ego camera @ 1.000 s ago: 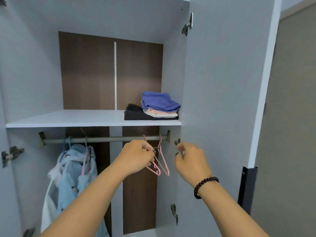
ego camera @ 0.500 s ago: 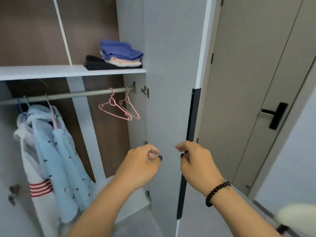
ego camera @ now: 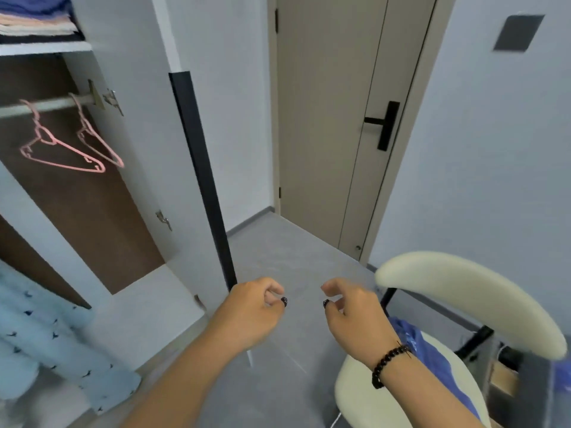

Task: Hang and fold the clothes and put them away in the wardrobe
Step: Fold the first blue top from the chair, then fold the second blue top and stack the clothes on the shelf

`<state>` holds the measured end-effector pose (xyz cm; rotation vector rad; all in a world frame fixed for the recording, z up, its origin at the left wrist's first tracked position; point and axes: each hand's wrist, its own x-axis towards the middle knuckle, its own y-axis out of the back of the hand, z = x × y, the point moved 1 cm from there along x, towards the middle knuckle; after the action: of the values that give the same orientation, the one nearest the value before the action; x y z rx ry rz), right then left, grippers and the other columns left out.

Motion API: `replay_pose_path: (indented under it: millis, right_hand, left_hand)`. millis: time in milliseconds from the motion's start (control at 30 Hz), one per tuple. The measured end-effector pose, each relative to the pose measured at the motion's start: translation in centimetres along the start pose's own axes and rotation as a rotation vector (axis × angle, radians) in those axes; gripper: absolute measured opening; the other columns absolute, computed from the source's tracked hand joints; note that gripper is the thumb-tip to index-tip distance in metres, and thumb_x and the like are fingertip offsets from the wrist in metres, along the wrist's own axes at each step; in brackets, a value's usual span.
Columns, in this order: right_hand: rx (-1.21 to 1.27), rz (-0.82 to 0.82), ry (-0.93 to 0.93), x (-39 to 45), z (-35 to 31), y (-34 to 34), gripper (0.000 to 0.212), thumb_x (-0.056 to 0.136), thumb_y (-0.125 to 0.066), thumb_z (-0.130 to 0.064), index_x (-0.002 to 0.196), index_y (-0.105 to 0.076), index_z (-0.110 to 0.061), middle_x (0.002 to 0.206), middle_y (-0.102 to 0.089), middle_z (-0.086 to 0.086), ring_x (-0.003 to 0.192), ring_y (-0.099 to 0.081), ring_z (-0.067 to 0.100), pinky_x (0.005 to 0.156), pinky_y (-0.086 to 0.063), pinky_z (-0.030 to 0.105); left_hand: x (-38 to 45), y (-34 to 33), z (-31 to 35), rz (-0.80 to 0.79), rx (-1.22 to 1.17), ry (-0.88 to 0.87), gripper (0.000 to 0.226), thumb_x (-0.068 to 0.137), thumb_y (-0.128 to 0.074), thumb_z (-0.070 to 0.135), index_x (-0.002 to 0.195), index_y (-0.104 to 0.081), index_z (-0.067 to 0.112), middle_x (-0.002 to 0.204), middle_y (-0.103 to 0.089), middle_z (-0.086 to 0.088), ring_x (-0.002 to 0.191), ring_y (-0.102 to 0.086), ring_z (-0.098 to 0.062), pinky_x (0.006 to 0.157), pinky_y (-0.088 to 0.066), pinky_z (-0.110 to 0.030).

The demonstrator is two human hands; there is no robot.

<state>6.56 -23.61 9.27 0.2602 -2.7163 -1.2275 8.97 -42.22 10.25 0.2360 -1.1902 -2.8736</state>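
Observation:
My left hand [ego camera: 253, 313] and my right hand [ego camera: 352, 310] hover side by side over the grey floor, fingers loosely curled, holding nothing. A blue garment [ego camera: 432, 362] lies on the seat of a cream chair [ego camera: 463, 291] at the lower right, just under my right wrist. In the open wardrobe at the left, two empty pink hangers [ego camera: 71, 149] hang on the metal rail [ego camera: 46, 105]. A light blue patterned garment [ego camera: 52, 344] hangs at the lower left. Folded clothes [ego camera: 37, 20] are stacked on the wardrobe shelf at the top left.
The open wardrobe door [ego camera: 173, 125] with its black edge strip stands between the wardrobe and the room. A beige room door [ego camera: 333, 118] with a black handle is straight ahead. Grey floor [ego camera: 278, 257] lies between the wardrobe and the chair.
My view has swung right and down, away from the wardrobe towards the chair. Both hands left the pink hangers on the rail and dropped, empty, to waist height.

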Motion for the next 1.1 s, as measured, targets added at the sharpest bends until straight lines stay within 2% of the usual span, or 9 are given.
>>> replay_pose_path:
  millis: [167, 267, 367, 500, 600, 667, 867, 967, 1100]
  right_hand:
    - [-0.013, -0.078, -0.176, 0.8, 9.6, 2.8, 0.029, 0.092, -0.047, -0.012, 0.118, -0.058, -0.017, 0.096, -0.058, -0.003, 0.083, -0.052, 0.01, 0.074, -0.039, 0.017]
    - [-0.026, -0.119, -0.274, 1.5, 15.3, 4.2, 0.024, 0.088, -0.042, -0.016, 0.104, -0.06, -0.018, 0.091, -0.061, 0.002, 0.071, -0.052, 0.011, 0.065, -0.041, 0.018]
    - [-0.087, -0.134, -0.367, 2.0, 21.4, 4.4, 0.022, 0.089, -0.047, -0.014, 0.105, -0.062, -0.009, 0.1, -0.065, 0.01, 0.089, -0.059, 0.025, 0.076, -0.046, 0.026]
    - [-0.134, -0.165, -0.515, 1.8, 28.9, 3.0, 0.02, 0.088, -0.044, -0.003, 0.096, -0.063, -0.001, 0.097, -0.068, 0.016, 0.074, -0.058, 0.023, 0.061, -0.042, 0.014]
    - [-0.124, -0.147, -0.62, 1.3, 34.3, 0.7, 0.022, 0.086, -0.046, -0.002, 0.101, -0.062, 0.0, 0.104, -0.066, 0.017, 0.094, -0.061, 0.031, 0.079, -0.047, 0.033]
    - [-0.11, -0.126, -0.662, 0.8, 37.5, -1.2, 0.021, 0.086, -0.048, -0.004, 0.101, -0.062, -0.002, 0.102, -0.066, 0.015, 0.093, -0.06, 0.031, 0.081, -0.049, 0.036]
    - [-0.146, -0.178, -0.648, -1.0, 46.2, -8.0, 0.018, 0.086, -0.049, -0.005, 0.1, -0.06, -0.003, 0.096, -0.062, 0.011, 0.091, -0.058, 0.028, 0.074, -0.041, 0.026]
    - [-0.179, -0.246, -0.551, -1.7, 50.1, -12.2, 0.02, 0.085, -0.05, -0.01, 0.103, -0.057, -0.015, 0.103, -0.056, 0.004, 0.096, -0.053, 0.024, 0.077, -0.038, 0.022]
    - [-0.486, -0.347, -0.475, -3.2, 53.6, -16.7, 0.035, 0.088, -0.047, -0.021, 0.123, -0.046, -0.019, 0.125, -0.04, 0.001, 0.118, -0.039, 0.024, 0.089, -0.037, 0.031]
  left_hand:
    - [4.6, -8.7, 3.2, -0.129, -0.023, 0.029, 0.013, 0.088, -0.06, 0.024, 0.098, -0.064, 0.03, 0.09, -0.065, 0.01, 0.08, -0.062, -0.004, 0.076, -0.051, -0.02]
    - [7.3, -13.5, 4.4, -0.193, -0.057, 0.055, 0.011, 0.087, -0.06, 0.025, 0.095, -0.063, 0.032, 0.088, -0.065, 0.01, 0.08, -0.063, -0.006, 0.074, -0.051, -0.023]
    - [9.8, -18.5, 4.8, -0.251, -0.068, 0.065, 0.013, 0.088, -0.06, 0.026, 0.099, -0.064, 0.028, 0.091, -0.065, 0.01, 0.083, -0.062, -0.006, 0.075, -0.049, -0.021]
    - [12.3, -24.8, 4.3, -0.343, -0.084, 0.075, 0.015, 0.088, -0.06, 0.024, 0.102, -0.063, 0.027, 0.09, -0.062, 0.015, 0.086, -0.061, -0.003, 0.075, -0.045, -0.016]
    - [14.2, -29.6, 2.6, -0.408, -0.117, 0.102, 0.015, 0.086, -0.06, 0.021, 0.093, -0.06, 0.035, 0.091, -0.067, 0.01, 0.087, -0.064, -0.007, 0.081, -0.051, -0.024]
    - [15.3, -32.7, 0.8, -0.421, -0.135, 0.114, 0.021, 0.084, -0.06, 0.019, 0.087, -0.058, 0.039, 0.09, -0.069, 0.007, 0.086, -0.067, -0.011, 0.084, -0.053, -0.032]
    - [16.7, -41.8, -5.2, -0.456, -0.16, 0.155, 0.023, 0.085, -0.057, 0.015, 0.083, -0.058, 0.038, 0.09, -0.07, 0.004, 0.088, -0.068, -0.016, 0.086, -0.053, -0.037]
    - [16.6, -45.8, -7.9, -0.477, -0.163, 0.163, 0.024, 0.086, -0.055, 0.016, 0.084, -0.057, 0.039, 0.092, -0.07, 0.004, 0.089, -0.068, -0.016, 0.086, -0.053, -0.038]
    - [15.7, -49.8, -10.9, -0.485, -0.185, 0.165, 0.022, 0.086, -0.055, 0.016, 0.086, -0.058, 0.038, 0.092, -0.071, 0.003, 0.09, -0.068, -0.016, 0.088, -0.052, -0.039]
